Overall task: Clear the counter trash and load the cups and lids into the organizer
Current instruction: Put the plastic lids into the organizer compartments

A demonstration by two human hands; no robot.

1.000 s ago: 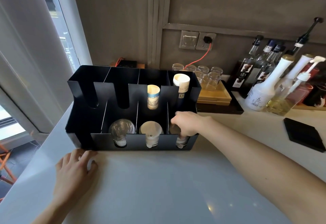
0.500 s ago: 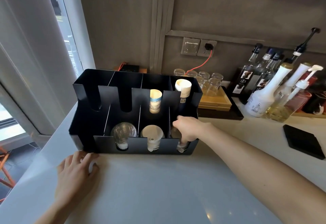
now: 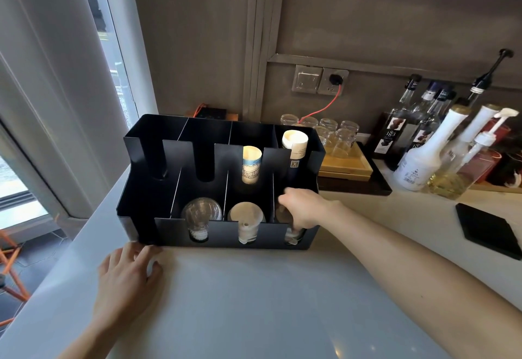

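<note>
A black divided organizer (image 3: 141, 189) stands on the pale counter (image 3: 254, 302). Its back row holds a blue-printed paper cup stack (image 3: 250, 168) and a white paper cup stack (image 3: 295, 144). The front row holds clear dome lids (image 3: 200, 214), white flat lids (image 3: 245, 217) and a clear lid stack (image 3: 291, 237) at the right. My right hand (image 3: 303, 209) reaches into that front right compartment with fingers curled round the clear lids. My left hand (image 3: 127, 276) rests flat on the counter, fingertips touching the organizer's front left corner.
Upturned glasses (image 3: 339, 135) sit on a wooden tray (image 3: 347, 166) behind the organizer. Syrup bottles (image 3: 418, 163) crowd the back right, and a black square pad (image 3: 491, 234) lies at right. The counter edge drops off at left beside a window.
The view has tilted up slightly. My right hand stays in the front right compartment on the clear lids. My left hand has hardly moved.
</note>
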